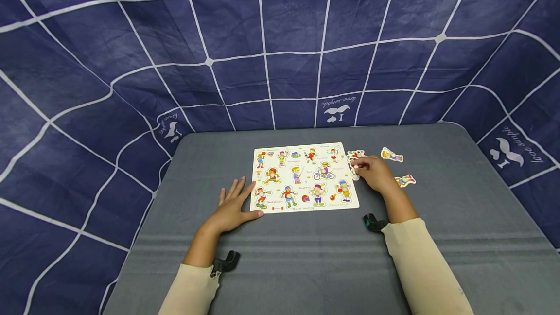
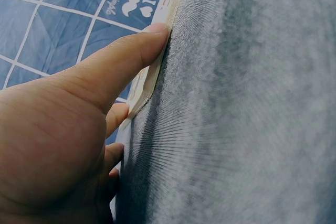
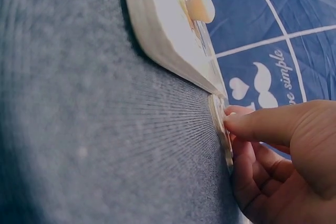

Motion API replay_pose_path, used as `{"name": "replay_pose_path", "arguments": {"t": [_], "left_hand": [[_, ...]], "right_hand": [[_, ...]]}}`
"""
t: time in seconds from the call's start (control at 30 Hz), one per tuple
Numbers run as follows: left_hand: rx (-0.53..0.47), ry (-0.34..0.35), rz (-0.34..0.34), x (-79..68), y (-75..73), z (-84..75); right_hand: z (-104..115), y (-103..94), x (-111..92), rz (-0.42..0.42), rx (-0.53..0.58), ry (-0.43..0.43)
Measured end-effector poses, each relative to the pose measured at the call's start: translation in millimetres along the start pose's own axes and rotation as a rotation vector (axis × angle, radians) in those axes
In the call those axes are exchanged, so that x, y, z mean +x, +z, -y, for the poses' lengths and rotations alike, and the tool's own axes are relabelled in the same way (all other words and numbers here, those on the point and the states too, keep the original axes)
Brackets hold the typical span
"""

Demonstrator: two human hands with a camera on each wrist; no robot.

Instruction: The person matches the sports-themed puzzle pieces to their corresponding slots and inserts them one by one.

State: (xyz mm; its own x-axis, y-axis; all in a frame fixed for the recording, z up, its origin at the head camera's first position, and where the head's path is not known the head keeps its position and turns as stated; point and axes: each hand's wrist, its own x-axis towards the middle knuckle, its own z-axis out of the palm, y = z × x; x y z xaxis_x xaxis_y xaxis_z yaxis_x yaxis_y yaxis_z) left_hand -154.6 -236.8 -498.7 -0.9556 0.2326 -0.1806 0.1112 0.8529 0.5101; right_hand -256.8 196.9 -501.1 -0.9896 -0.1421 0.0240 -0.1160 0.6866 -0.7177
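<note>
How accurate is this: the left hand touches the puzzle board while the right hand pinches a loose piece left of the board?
Wrong side only: in the head view, the loose piece the right hand pinches lies right of the puzzle board.

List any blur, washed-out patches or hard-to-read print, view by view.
Head: small print on the puzzle board is hard to read; left wrist: grey tabletop blurs toward the right, left hand clearer; right wrist: puzzle board's corner looks pale, washed out.
</note>
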Motion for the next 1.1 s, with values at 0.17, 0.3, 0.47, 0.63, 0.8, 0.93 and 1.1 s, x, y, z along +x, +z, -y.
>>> {"name": "replay_pose_path", "arguments": {"t": [0.17, 0.3, 0.47, 0.63, 0.8, 0.93, 1.1], "left_hand": [[0.003, 0.004, 0.001, 0.7, 0.8, 0.0], [-0.007, 0.006, 0.006, 1.7, 1.2, -0.6], [0.001, 0.002, 0.008, 2.7, 1.5, -0.4], [0.004, 0.001, 0.01, 2.3, 1.6, 0.1], [-0.004, -0.002, 0.01, 0.2, 0.5, -1.2], [-0.002, 0.007, 0.001, -0.3, 0.8, -0.7], [0.001, 0.004, 0.005, 0.3, 0.5, 0.4]], "right_hand": [[-1, -2.5, 0, -0.006, -0.013, -0.002], [0, -6.4, -1, -0.036, -0.016, -0.004], [4, -10.3, -2, -0.088, 0.011, -0.001], [10, -11.2, -4, -0.115, 0.02, 0.027], [16, -10.0, -5, -0.155, 0.031, 0.031], [18, -7.8, -6, -0.195, 0.042, 0.027], [16, -5.1, -3, -0.195, 0.047, 0.05]]}}
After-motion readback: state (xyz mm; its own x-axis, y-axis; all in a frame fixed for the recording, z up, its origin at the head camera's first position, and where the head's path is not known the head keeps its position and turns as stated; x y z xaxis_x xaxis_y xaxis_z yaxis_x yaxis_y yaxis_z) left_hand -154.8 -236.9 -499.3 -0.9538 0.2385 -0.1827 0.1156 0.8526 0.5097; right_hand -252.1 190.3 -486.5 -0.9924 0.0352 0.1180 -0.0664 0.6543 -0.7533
